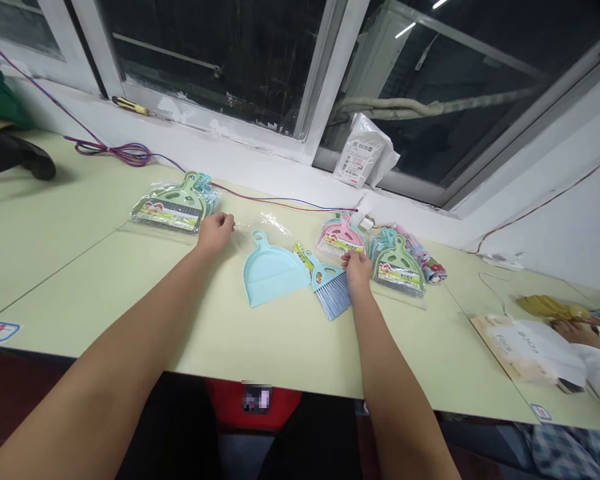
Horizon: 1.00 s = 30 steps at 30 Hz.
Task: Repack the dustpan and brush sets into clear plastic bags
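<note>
A light blue dustpan (273, 272) lies flat on the pale table (220, 333), with a small blue brush (333, 293) to its right. Between them is a yellow-green label card (303, 259). Clear plastic wrap (267, 227) lies behind the dustpan. My left hand (216, 233) is closed at the edge of this clear plastic, beside a bagged green dustpan set (173, 207). My right hand (357, 268) has its fingers curled at the brush's right side, by the lower edge of a bagged pink set (343, 235); what its fingers hold, if anything, is hidden.
Another bagged green set (399, 267) lies right of my right hand. Coiled wires (130, 155) and a screwdriver (139, 108) are along the window side. A white package (363, 153) leans on the sill. At the far right, another person's hand (577, 332) is near a printed bag (525, 347).
</note>
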Tool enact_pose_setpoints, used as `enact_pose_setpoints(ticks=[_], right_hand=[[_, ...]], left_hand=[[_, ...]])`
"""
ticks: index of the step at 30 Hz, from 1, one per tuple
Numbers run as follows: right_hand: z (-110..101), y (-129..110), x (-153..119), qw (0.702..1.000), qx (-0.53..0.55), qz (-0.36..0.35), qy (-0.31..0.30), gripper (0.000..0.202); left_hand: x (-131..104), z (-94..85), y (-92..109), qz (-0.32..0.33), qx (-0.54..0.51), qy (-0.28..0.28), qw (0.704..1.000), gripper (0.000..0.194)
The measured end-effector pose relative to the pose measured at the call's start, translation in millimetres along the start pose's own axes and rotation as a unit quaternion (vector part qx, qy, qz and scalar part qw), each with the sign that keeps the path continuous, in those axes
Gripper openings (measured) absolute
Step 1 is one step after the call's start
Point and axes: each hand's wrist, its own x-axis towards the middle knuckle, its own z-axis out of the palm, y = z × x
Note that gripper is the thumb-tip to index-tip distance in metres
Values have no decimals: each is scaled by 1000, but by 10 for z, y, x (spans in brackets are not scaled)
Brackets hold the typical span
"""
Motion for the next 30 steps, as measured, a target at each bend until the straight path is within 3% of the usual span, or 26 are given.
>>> enact_pose_setpoints(ticks=[3,14,16,19,24,27,30], right_hand=[[26,13,20,996,71,49,34,33],[12,-66,-6,996,62,60,37,29],[-18,-118,-57,998,20,35,37,30],[-31,-249,-203,995,-73,-56,30,29],[56,-382,-404,962,-152,-211,-80,15],[91,-312,-368,950,-158,-227,-147,17],[87,-193,-274,949,-155,-222,-161,22]], left_hand=[[8,22,-10,1,10,-10,1000,29],[15,67,-7,19,23,-16,999,31],[-6,87,22,32,26,-8,999,31],[-38,118,55,55,43,6,998,32],[-90,151,93,98,50,-12,994,33],[-118,153,123,102,45,-46,993,38],[-141,151,153,102,46,-101,989,43]])
